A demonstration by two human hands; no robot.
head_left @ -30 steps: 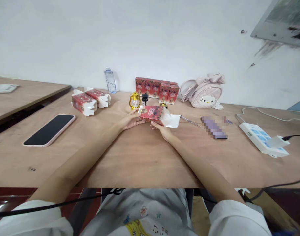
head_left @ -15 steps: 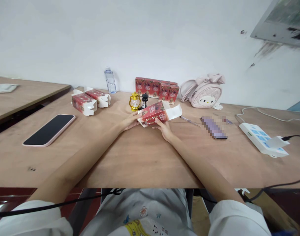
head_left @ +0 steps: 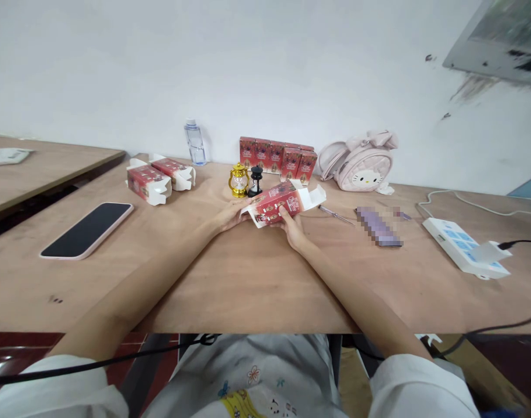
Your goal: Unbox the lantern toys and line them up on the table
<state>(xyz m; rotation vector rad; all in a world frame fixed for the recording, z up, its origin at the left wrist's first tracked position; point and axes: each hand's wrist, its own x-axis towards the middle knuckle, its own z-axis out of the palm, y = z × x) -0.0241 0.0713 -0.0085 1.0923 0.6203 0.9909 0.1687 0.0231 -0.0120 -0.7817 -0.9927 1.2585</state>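
A red printed cardboard box (head_left: 274,204) with white end flaps is tilted above the table in front of me. My right hand (head_left: 293,230) grips it from the near side, its thumb lying on the printed face. At the left end, my left hand (head_left: 231,216) has its fingers closed on the box's white flap; some fingertips are hidden. White flaps also stick out at the right end. Just behind the box stand a small gold lantern (head_left: 239,181) and a black one (head_left: 255,181).
Several small red boxes (head_left: 276,158) stand against the wall. Two opened red boxes (head_left: 146,181) lie at left, near a water bottle (head_left: 194,144) and a phone (head_left: 89,230). To the right are a pink bag (head_left: 365,168), a screwdriver (head_left: 336,215) and a power strip (head_left: 463,247).
The held box has turned slightly and shifted a little right. Its left flap now spreads further out by my left fingers. My right hand keeps its grip.
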